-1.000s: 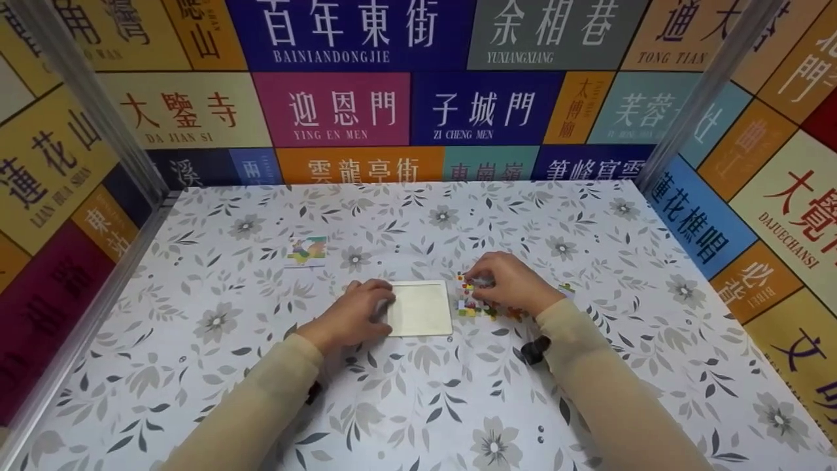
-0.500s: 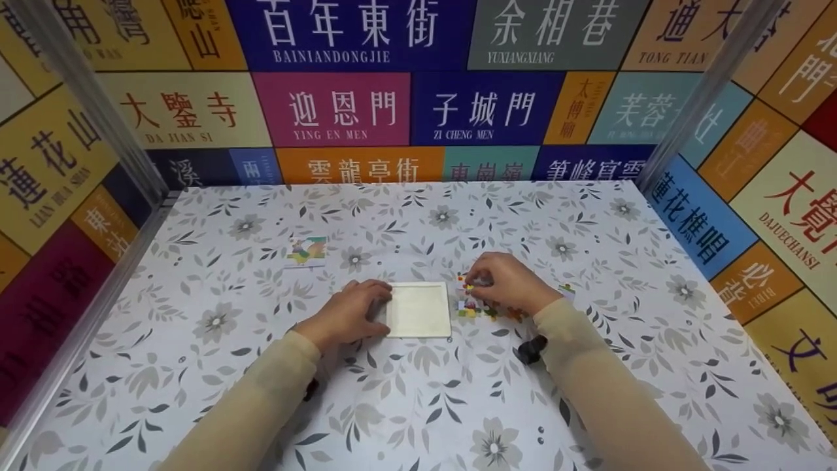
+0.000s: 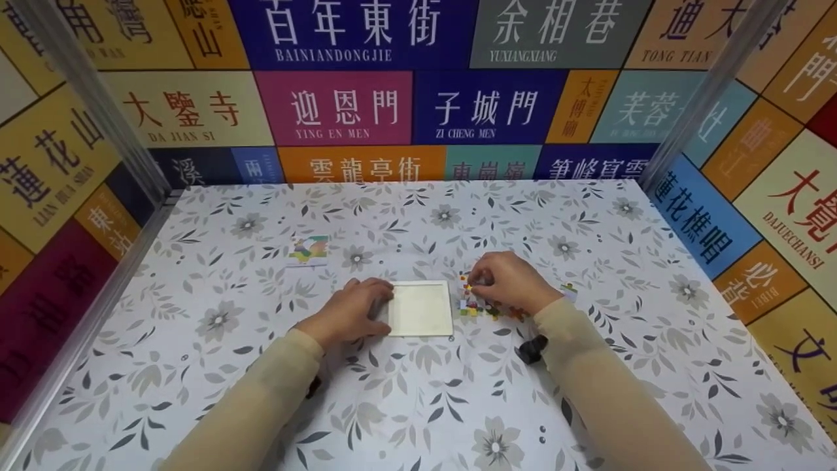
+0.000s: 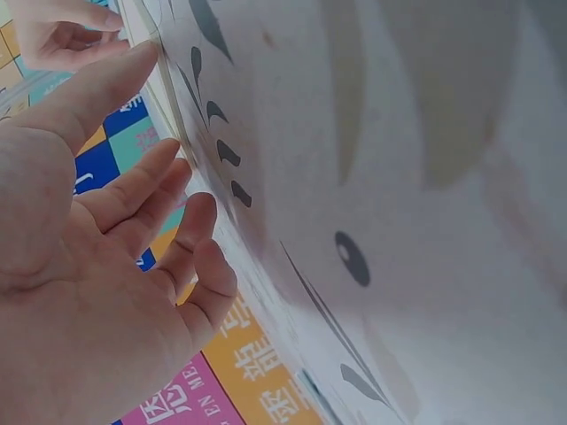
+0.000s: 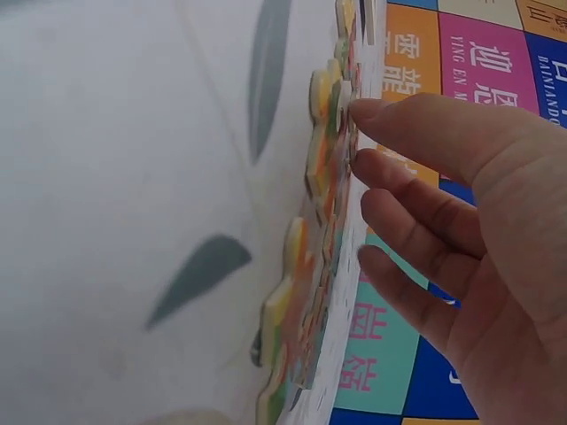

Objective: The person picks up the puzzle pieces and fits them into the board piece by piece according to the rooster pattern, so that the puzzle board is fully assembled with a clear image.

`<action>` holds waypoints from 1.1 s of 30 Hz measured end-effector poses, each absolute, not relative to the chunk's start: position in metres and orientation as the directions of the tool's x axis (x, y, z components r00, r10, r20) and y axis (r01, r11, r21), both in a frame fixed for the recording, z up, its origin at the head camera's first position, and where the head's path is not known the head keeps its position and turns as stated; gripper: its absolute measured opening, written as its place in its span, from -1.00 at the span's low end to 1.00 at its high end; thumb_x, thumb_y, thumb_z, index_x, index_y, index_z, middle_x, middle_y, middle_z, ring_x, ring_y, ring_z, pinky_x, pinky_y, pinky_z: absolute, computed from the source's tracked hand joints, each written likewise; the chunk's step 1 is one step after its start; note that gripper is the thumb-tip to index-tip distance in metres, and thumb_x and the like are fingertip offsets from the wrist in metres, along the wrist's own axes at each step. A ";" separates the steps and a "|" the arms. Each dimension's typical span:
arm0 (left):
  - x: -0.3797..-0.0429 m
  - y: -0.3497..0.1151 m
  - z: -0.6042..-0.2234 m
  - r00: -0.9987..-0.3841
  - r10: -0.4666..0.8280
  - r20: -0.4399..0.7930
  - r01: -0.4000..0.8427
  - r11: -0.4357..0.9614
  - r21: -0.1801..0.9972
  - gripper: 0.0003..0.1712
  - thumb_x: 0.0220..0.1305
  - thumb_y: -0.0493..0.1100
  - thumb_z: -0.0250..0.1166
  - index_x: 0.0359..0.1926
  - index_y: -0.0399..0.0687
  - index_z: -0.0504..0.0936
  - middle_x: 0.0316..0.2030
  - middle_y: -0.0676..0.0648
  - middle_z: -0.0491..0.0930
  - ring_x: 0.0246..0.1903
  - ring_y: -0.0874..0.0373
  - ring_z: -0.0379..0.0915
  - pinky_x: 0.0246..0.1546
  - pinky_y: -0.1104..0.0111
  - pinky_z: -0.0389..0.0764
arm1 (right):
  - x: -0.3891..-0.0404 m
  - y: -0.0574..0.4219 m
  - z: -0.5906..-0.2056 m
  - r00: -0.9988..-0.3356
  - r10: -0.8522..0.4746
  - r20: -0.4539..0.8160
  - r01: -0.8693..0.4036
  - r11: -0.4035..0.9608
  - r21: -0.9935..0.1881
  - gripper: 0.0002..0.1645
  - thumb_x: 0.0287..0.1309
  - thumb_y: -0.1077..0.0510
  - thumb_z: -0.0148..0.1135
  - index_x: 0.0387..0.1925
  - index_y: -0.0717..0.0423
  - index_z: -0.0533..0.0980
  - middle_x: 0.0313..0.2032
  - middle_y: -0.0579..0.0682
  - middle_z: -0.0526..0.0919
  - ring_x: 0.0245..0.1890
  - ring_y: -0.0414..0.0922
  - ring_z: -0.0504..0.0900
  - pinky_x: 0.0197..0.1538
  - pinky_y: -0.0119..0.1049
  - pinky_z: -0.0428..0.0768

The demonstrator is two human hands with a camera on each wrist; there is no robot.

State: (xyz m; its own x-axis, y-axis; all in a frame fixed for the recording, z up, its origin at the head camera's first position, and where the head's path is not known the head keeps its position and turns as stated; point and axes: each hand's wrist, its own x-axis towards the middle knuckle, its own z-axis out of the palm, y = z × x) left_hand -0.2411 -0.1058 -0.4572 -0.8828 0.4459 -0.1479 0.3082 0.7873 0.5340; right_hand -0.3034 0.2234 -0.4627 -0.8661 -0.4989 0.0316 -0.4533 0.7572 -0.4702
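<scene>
A shallow cream-coloured tray with a raised rim lies bare inside on the table. My left hand rests at its left side, thumb and fingertips touching the rim. In the left wrist view the fingers of that left hand look relaxed and loosely spread. Right of the tray lies a cluster of colourful jigsaw pieces. Over them, my right hand pinches at a puzzle piece with thumb and index fingertips. Part of the cluster is hidden beneath this hand.
A small picture card lies at the back left. Another puzzle piece shows beyond the right wrist. The table has a floral cover, with lettered panels standing behind and at both sides.
My right fingertips shift slightly among the jigsaw pieces, drawing closer together than a second ago. The left hand and tray stay nearly still. The whole head view drifts a little.
</scene>
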 end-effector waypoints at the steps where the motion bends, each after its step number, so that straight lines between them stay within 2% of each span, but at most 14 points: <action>1: -0.241 -0.106 -0.457 -0.882 0.446 -0.151 0.308 0.789 0.531 -0.36 0.19 -0.07 0.55 0.27 -0.08 0.59 0.41 -0.01 0.43 0.34 -0.05 0.30 0.38 -0.09 0.29 | -0.303 0.223 -0.463 -0.868 -0.496 0.037 -0.454 0.759 -0.467 -0.89 0.21 0.13 0.46 -0.22 0.02 0.77 -0.25 -0.06 0.74 -0.35 -0.17 0.63 -0.12 -0.13 0.66; 8: -0.242 -0.106 -0.457 -0.879 0.449 -0.159 0.311 0.795 0.521 -0.36 0.20 -0.06 0.54 0.28 -0.08 0.59 0.42 -0.02 0.42 0.36 -0.08 0.29 0.40 -0.14 0.22 | -0.302 0.220 -0.463 -0.863 -0.501 0.060 -0.466 0.747 -0.475 -0.89 0.21 0.10 0.47 -0.22 -0.02 0.77 -0.27 -0.10 0.74 -0.39 -0.23 0.63 -0.15 -0.15 0.67; 14: -0.241 -0.105 -0.455 -0.878 0.447 -0.169 0.305 0.796 0.523 -0.35 0.21 -0.06 0.53 0.29 -0.08 0.57 0.43 -0.02 0.41 0.35 -0.08 0.28 0.40 -0.12 0.23 | -0.301 0.215 -0.463 -0.857 -0.511 0.059 -0.471 0.733 -0.491 -0.88 0.21 0.11 0.47 -0.21 -0.01 0.78 -0.25 -0.07 0.75 -0.35 -0.19 0.62 -0.13 -0.16 0.65; 18: -0.241 -0.104 -0.455 -0.881 0.443 -0.167 0.304 0.800 0.517 -0.34 0.20 -0.07 0.54 0.29 -0.08 0.58 0.43 -0.02 0.41 0.34 -0.07 0.28 0.40 -0.09 0.25 | -0.300 0.210 -0.461 -0.856 -0.516 0.046 -0.468 0.733 -0.494 -0.89 0.21 0.12 0.45 -0.22 -0.02 0.78 -0.26 -0.07 0.74 -0.36 -0.15 0.60 -0.20 -0.21 0.60; 25: -0.241 -0.103 -0.454 -0.875 0.470 -0.120 0.369 0.805 0.465 -0.33 0.17 -0.08 0.55 0.28 -0.14 0.59 0.42 -0.05 0.45 0.26 -0.14 0.34 0.27 -0.11 0.38 | -0.293 0.199 -0.456 -0.830 -0.555 0.050 -0.517 0.733 -0.442 -0.86 0.24 0.13 0.42 -0.18 -0.03 0.79 -0.22 -0.10 0.75 -0.33 -0.15 0.60 -0.21 -0.23 0.59; 33: -0.241 -0.101 -0.454 -0.875 0.464 -0.137 0.356 0.810 0.465 -0.32 0.15 -0.09 0.57 0.27 -0.16 0.59 0.41 -0.05 0.45 0.31 -0.09 0.33 0.33 -0.08 0.36 | -0.288 0.184 -0.454 -0.807 -0.588 0.058 -0.557 0.725 -0.405 -0.88 0.24 0.10 0.44 -0.20 -0.03 0.79 -0.22 -0.07 0.74 -0.32 -0.12 0.59 -0.18 -0.20 0.59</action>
